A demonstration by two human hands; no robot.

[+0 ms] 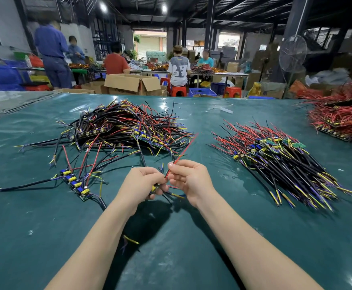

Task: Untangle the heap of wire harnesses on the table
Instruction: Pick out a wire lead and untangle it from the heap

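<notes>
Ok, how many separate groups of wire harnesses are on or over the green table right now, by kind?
Tangled heap: 1
Aligned pile: 1
Mostly red pile: 1
Loose board strip: 1
Held harness: 1, gripped by left hand; right hand pinches a red wire
Total: 5

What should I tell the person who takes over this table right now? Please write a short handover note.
Left hand grips a small harness; right hand pinches a red wire.
Tangled heap lies ahead left; one loose harness lies near left; the aligned pile lies right.
Done: that pile looks sorted. Left: free the held harness, then the heap.
</notes>
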